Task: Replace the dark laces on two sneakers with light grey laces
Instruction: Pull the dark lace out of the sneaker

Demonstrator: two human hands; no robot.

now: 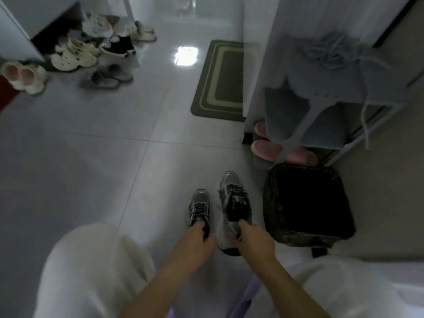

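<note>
Two grey-and-silver sneakers with dark laces are low in the middle of the view, toes pointing away from me. My left hand (195, 243) grips the heel collar of the left sneaker (198, 206). The heel opening of the right sneaker (232, 198) is held by my right hand (253, 239); this shoe appears larger and nearer the camera. Light grey laces (330, 52) lie in a loose pile on top of the shelf unit at the right, some strands hanging over its edge.
A black bin (307, 203) lined with a dark bag stands just right of the sneakers. Pink slippers (266, 149) sit under the shelf unit (325, 115). A green mat (220, 81) lies ahead. Several shoes and slippers (75, 53) crowd the far left. My knees in white fill the bottom.
</note>
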